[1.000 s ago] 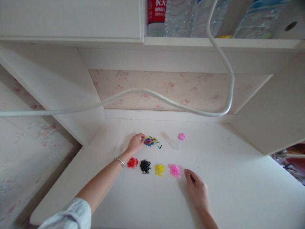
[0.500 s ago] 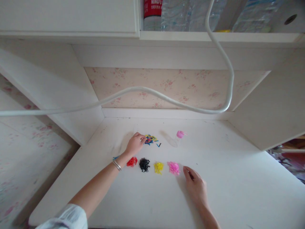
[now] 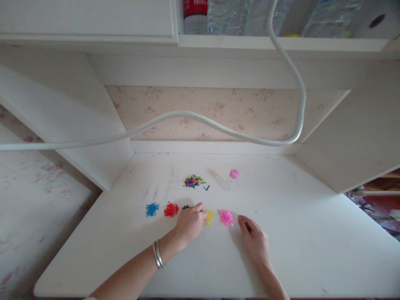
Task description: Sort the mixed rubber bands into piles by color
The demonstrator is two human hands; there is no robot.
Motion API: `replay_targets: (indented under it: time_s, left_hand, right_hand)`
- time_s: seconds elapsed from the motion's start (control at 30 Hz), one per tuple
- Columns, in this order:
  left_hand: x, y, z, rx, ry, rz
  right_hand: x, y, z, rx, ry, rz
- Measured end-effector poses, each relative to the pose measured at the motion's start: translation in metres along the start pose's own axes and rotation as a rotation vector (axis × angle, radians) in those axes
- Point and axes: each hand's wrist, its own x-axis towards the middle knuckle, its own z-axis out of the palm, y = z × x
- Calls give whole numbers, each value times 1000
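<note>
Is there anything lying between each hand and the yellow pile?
For the right hand, yes: the pink pile lies between it and the yellow pile. For the left hand, nothing visible does; its fingers are right at the yellow pile's left side.

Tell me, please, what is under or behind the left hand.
Part of the black pile shows just beyond the left hand, and part of the yellow pile shows beside its fingers. The hand covers the rest of both; anything directly under it cannot be seen.
</note>
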Motion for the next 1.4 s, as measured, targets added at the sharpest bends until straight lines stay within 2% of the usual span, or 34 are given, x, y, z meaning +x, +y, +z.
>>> replay_targets:
  time_s: [0.17, 0.23, 0.33, 0.47, 0.6, 0.7, 0.8, 0.93, 1.03, 1.2, 1.4]
  left_hand:
    - [-4, -2, -9, -17, 18, -22]
    - [-9, -4, -17, -65, 67, -48]
    - [-26, -12, -28, -172, 199, -118]
    - [-68, -36, -30, -304, 367, -254]
    - [-128, -69, -12, -271, 453, -436]
    - [-170, -91, 3, -226, 550, -573]
    - [-194, -104, 11, -209, 619, -648]
    - [-197, -110, 12, -212, 630, -675]
    - [-192, -112, 12, -207, 593, -682]
    - [-193, -112, 13, -176, 563, -678]
    - [-193, -106, 15, -114, 564, -650]
  right_hand:
    - [0, 0, 0, -2, 22, -3]
    - [0, -1, 0, 3, 31, -2]
    - [0, -1, 0, 16, 37, 2]
    - [1, 5, -2, 73, 24, 60]
    - [3, 5, -8, 138, -16, 122]
    - [4, -16, -12, 121, -43, 50]
    - [7, -53, -9, 64, -116, -120]
    - [25, -100, 10, -258, -256, -358]
    - [48, -118, 31, -432, -305, -380]
    - [79, -126, 62, -580, -323, -384]
    - [86, -127, 77, -686, -341, -401]
